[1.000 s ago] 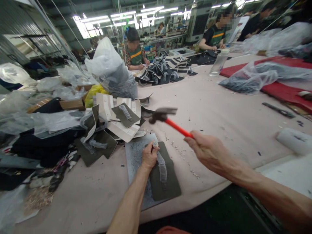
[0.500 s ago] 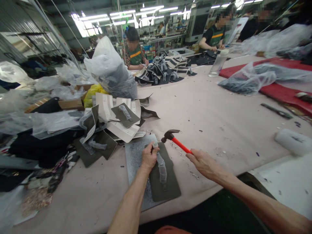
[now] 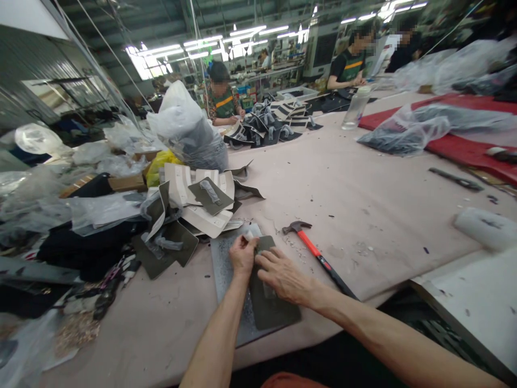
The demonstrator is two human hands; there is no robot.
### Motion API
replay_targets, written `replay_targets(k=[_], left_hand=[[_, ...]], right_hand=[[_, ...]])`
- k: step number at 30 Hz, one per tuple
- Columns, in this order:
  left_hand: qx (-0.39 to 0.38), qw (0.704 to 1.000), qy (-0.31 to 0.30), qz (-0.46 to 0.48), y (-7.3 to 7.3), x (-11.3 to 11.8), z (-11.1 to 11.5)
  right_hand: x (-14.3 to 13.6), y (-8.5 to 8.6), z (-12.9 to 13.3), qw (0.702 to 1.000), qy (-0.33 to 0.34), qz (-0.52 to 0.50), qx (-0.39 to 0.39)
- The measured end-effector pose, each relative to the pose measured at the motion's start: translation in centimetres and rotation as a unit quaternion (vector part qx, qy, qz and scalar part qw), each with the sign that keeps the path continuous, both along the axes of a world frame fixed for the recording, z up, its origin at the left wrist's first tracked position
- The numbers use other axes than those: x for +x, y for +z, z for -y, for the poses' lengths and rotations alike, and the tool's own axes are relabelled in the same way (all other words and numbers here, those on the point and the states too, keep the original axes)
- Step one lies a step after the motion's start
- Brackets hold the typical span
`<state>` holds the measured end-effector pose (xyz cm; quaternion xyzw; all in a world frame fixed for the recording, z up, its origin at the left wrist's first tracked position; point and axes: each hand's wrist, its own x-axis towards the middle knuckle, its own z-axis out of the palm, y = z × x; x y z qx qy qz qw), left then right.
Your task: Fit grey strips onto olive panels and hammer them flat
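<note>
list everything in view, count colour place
hammer: 1, red and black, right of board
panel: 1, olive, on board
board: 1, grey, on table
panel pile: many, olive and cream, left
far pile: many, black and cream, back
bottle: 1, clear, back
sack: 1, whitish, behind panel pile
plastic bags: many, clear, left
roll: 1, white, right
sheet: 1, red, right
lights: many, white, ceiling
table: 1, pinkish, centre
people: several, two green-aproned, beyond table
left hand: 1, bare, by panel's edge
right hand: 1, bare, on panel
</note>
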<state>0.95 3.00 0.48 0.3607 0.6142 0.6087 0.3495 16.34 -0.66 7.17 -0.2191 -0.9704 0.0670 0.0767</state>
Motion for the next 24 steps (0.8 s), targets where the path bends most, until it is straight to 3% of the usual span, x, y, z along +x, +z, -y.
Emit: replay_targets(k=[2,4,8,10,11,13,19,21,24], left_hand=[[0.008,0.994,0.070,0.090,1.1,-0.5,-0.6],[0.046,0.987,0.088,0.126,3.5,-1.3,-0.8],[0.172,0.982,0.054,0.052,9.8,-3.4,0.4],[0.187,0.982,0.036,0.007,11.6,-3.7,1.3],[0.178,0.984,0.023,-0.009,11.8,-3.6,1.7],[0.138,0.990,-0.010,-0.026,10.5,-3.1,2.3],[0.043,0.996,-0.075,-0.005,2.4,-1.3,2.0],[0.039,0.995,-0.096,0.009,1.0,-1.0,1.6],[0.029,0.991,-0.128,0.001,0.2,-0.8,1.3]], right_hand=[[-0.3,0.1,-0.1,0.999,-0.002,0.034,0.032],[-0.1,0.9,-0.1,0.996,-0.047,0.055,0.047],[0.1,3.9,-0.2,0.973,-0.224,0.057,-0.029],[-0.2,4.7,-0.1,0.951,-0.295,0.039,-0.085],[-0.4,4.6,0.0,0.941,-0.319,0.023,-0.109],[-1.0,3.6,0.5,0.925,-0.348,-0.017,-0.151],[-2.2,-1.3,1.7,0.856,-0.402,-0.140,-0.293],[-2.4,-2.0,1.9,0.832,-0.404,-0.198,-0.325],[-2.4,-2.4,2.3,0.797,-0.407,-0.249,-0.371]])
